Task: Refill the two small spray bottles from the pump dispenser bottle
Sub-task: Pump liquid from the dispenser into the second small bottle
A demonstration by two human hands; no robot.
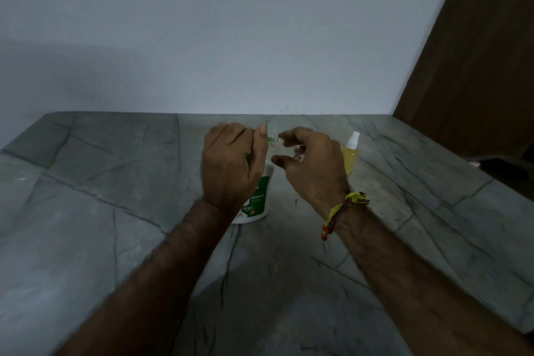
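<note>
Plainly, the pump bottle (258,199) reads "ORIGINAL" on its green label and stands on the desk (115,211) beneath the left hand (231,162), whose fingers curl over its top. Right hand (309,162) fingers pinch something small and clear. Beside it stands a yellow spray bottle (350,153).

A home room: grey stone counter (115,211), plain wall (231,37).

I have a single wide-angle view from the wearer's head, looking forward and down at close range, with both forearms running up from the bottom edge to the left hand (231,165) and right hand (310,163), the table (115,240) beneath them and the wall (231,37) beyond them.
</note>
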